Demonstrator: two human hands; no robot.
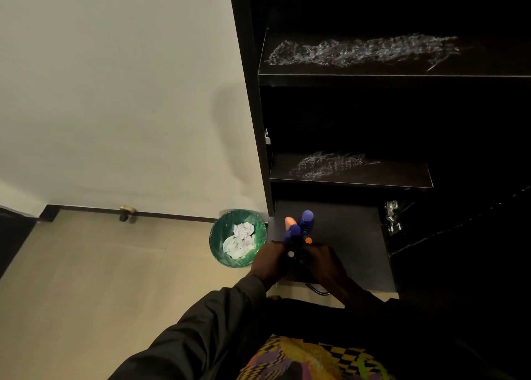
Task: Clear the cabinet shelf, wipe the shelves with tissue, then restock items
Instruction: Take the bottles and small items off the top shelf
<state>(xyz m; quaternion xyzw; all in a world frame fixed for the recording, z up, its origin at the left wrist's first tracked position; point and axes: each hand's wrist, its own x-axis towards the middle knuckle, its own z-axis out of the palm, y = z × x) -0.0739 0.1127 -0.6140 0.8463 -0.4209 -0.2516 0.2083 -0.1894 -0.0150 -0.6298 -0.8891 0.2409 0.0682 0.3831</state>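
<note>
Both hands are down at the cabinet's bottom shelf, closed around a small cluster of toiletry containers. The left hand curls round the near side of the bunch, its fingers wrapped about a dark bottle with a pale cap; the right hand grips the group from the other side, though which container its fingers hold I cannot tell — the dark swallows it. Just beyond the fingertips stand two blue-capped bottles, an orange-tipped one and a small orange cap, all tight together.

The risk I judge greatest is carrying too many at once: the tall blue bottles stand above the fingers, not inside them, so a lift or shove could tip one over or send it rolling off the shelf's front edge. The green bin of crumpled tissue sits just left of the left knuckles — a toppled bottle could drop in. The two shelves above show whitish smears, so restocking there may set bottles on damp, slippery boards.
</note>
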